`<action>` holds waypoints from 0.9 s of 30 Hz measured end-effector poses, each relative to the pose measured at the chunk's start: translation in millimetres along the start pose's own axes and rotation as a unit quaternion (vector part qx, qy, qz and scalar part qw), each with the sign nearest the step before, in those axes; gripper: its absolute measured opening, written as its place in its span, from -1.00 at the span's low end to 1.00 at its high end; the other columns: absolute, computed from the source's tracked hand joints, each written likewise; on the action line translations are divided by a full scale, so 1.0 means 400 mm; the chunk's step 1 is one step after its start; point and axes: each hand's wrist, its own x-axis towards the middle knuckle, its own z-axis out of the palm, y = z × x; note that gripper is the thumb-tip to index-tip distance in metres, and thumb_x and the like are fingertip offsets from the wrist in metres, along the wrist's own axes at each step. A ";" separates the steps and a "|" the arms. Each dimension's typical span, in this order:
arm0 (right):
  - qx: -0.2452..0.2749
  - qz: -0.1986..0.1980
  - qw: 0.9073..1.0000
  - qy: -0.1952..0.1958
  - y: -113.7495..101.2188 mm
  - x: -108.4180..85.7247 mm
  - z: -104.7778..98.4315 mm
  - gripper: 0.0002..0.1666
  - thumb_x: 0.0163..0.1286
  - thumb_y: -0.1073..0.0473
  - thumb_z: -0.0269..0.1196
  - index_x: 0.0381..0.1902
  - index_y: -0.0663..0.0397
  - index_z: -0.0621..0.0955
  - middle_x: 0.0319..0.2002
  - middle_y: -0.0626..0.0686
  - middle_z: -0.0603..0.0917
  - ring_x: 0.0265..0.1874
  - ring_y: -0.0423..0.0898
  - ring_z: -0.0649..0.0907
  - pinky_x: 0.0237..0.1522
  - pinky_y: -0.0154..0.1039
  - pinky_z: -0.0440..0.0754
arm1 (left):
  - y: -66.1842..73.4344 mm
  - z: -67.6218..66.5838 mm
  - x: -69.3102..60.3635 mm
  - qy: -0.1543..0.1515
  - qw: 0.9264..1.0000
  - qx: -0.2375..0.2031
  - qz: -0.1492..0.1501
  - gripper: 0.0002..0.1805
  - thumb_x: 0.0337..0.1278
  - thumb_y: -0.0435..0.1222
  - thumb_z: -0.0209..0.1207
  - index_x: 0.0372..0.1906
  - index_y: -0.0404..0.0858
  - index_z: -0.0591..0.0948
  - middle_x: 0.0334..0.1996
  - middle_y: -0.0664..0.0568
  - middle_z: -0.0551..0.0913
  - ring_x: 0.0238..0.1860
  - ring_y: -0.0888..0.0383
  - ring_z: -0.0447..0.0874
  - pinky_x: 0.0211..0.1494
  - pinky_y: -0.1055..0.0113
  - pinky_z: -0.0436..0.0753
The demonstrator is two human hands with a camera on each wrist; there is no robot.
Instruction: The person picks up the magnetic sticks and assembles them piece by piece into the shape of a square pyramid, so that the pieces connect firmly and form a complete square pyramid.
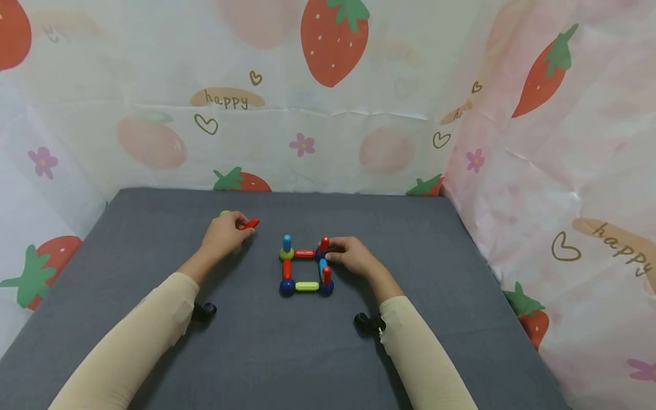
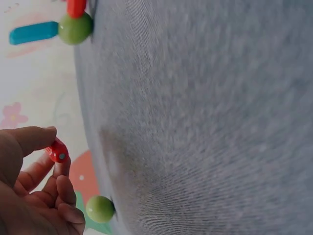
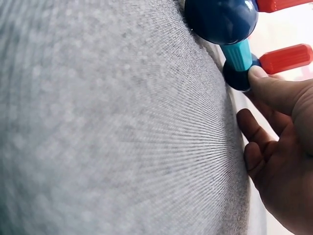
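A square frame of magnetic rods and balls lies on the grey cloth: red rods [image 1: 304, 254] at the back and left, a yellow-green rod [image 1: 307, 286] in front, a blue rod on the right. Three corners carry upright rods, one blue [image 1: 287, 243] and two red. My left hand [image 1: 224, 232] pinches a loose red rod [image 2: 58, 151] between thumb and fingers, above the cloth left of the frame. With thumb and finger, my right hand [image 1: 355, 256] holds the navy ball [image 3: 237, 78] at the back right corner, below its upright red rod [image 3: 287, 58].
A loose green ball [image 2: 100, 209] lies on the cloth beyond my left hand, mostly hidden by it in the head view. The grey table [image 1: 256, 359] ends at a printed curtain [image 1: 328, 131] behind and at the sides. Dark wrist cameras [image 1: 205, 312] hang beneath both sleeves.
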 end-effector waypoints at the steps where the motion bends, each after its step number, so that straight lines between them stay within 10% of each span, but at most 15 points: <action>1: 0.000 -0.001 1.000 0.000 0.000 0.000 0.000 -0.59 0.47 0.18 0.31 0.24 -0.12 0.68 0.21 -0.04 0.70 0.25 -0.07 0.62 0.37 0.00 0.46 | 0.003 -0.002 -0.006 0.001 1.000 -0.004 0.002 -0.67 0.36 -0.17 0.29 0.04 -0.31 0.64 -0.11 -0.18 0.70 -0.22 -0.05 0.68 -0.11 0.06 0.66; 27: 0.007 -0.003 1.000 -0.002 0.000 0.001 0.001 -0.60 0.47 0.19 0.31 0.24 -0.10 0.68 0.20 -0.03 0.70 0.23 -0.06 0.64 0.33 -0.01 0.50 | 0.088 -0.022 -0.166 0.008 0.995 -0.090 0.037 -0.67 0.33 -0.08 0.34 0.04 -0.16 0.62 -0.13 -0.04 0.71 -0.25 0.03 0.51 -0.30 0.21 0.51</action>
